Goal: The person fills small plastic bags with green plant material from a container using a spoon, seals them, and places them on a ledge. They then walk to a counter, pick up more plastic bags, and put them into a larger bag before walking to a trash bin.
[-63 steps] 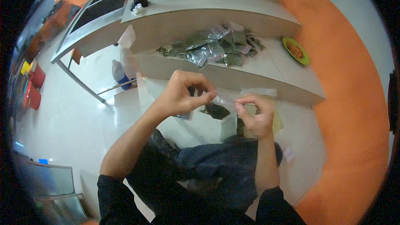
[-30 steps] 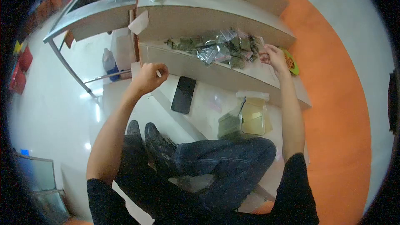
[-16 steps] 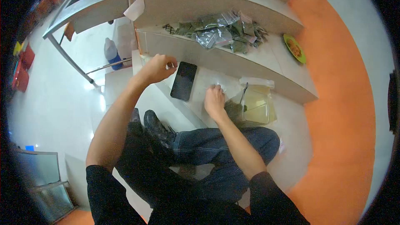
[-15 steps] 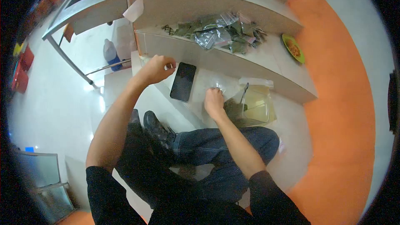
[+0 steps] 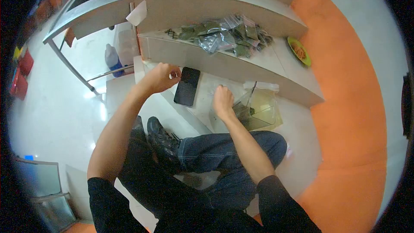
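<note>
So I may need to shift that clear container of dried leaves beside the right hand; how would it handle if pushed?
The clear container looks rigid and probably light. A utensil stands in it, so a shove might topple that.

Pale stone stepped ledge (image 5: 276,67): upper step carries heap of small clear plastic bags with dark green contents (image 5: 224,36), green round plate (image 5: 298,51) well apart. Lower step (image 5: 202,103): black flat phone (image 5: 186,86), clear plastic container (image 5: 258,108).

Fingertips of right hand (image 5: 223,100) hidden at 12 o'clock, grasp unclear. Left hand (image 5: 160,77) curled, contents too small. Packets (image 5: 224,39) blurred, contents unreadable.
</note>
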### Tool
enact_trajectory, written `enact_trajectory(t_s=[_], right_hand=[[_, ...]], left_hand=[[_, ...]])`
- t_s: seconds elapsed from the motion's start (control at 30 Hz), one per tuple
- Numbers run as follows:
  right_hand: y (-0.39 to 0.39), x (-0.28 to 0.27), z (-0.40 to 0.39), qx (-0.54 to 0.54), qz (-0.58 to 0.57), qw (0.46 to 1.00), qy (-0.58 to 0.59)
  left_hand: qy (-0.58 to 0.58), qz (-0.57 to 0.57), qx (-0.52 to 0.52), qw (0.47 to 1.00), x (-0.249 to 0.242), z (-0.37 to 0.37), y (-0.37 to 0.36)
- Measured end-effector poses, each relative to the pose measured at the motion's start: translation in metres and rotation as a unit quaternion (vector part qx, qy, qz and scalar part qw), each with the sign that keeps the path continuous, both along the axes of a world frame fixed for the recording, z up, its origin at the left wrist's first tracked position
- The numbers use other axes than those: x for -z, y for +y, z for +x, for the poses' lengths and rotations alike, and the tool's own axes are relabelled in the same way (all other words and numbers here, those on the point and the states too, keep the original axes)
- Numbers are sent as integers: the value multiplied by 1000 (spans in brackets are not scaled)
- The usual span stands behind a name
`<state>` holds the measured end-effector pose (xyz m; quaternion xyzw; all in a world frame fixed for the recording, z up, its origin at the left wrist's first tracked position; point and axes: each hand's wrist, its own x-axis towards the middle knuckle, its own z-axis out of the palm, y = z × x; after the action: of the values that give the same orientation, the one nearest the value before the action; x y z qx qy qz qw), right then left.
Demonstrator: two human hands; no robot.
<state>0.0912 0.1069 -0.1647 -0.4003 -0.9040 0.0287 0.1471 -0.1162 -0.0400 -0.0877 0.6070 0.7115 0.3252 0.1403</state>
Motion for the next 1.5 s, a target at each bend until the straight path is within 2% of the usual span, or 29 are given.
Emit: enact_trajectory(t_s=[0.07, 0.17, 0.23, 0.3, 0.33, 0.43, 0.5, 0.57, 0.63, 0.7, 0.97, 1.17, 1.27, 1.3, 1.37, 1.4, 1.5], right_hand=[[-2, -5, -3, -1, -23, 1000, -19], [-21, -30, -9, -18, -51, 994, 99], [-31, -51, -11, -72, -161, 966, 191], [-30, -55, -10, -79, -266, 917, 285], [-30, -53, -12, -60, -318, 886, 333], [-29, -52, -14, -29, -491, 758, 429], [-34, -42, -20, -49, -413, 777, 473], [-35, -44, -23, -57, -336, 802, 491], [-34, -55, -18, -35, -405, 775, 484], [-31, -55, -18, -39, -410, 752, 514], [-25, -54, -15, -48, -395, 750, 528], [-25, -47, -23, -72, -437, 709, 549], [-28, -53, -19, -80, -451, 715, 529], [-28, -55, -17, -86, -413, 743, 520], [-28, -58, -14, -88, -451, 726, 512], [-29, -59, -17, -94, -374, 737, 555], [-29, -58, -15, -85, -451, 714, 528]], left_hand=[[-50, -41, 42, 997, 11, 6, 5], [-92, -102, 71, 988, 23, 24, 7], [-125, -90, 66, 986, 16, 47, 6], [-137, -53, 59, 987, 17, 61, 14], [-252, -65, 25, 965, 18, 63, 18], [-336, -66, -41, 939, -2, 59, 24], [-354, -41, -39, 934, -8, 61, 24], [-339, -83, -23, 937, -14, 63, 28], [-332, -94, -17, 939, -22, 69, 32], [-325, -90, -20, 941, -24, 70, 36], [-306, -46, -25, 950, -20, 75, 47], [-326, -65, -60, 941, -29, 63, 42], [-297, -55, -55, 952, -30, 68, 38], [-286, -46, -48, 956, -31, 71, 37], [-277, -51, -49, 958, -30, 72, 38], [-261, -50, -52, 963, -29, 73, 39], [-262, -30, -43, 964, -34, 77, 40]])
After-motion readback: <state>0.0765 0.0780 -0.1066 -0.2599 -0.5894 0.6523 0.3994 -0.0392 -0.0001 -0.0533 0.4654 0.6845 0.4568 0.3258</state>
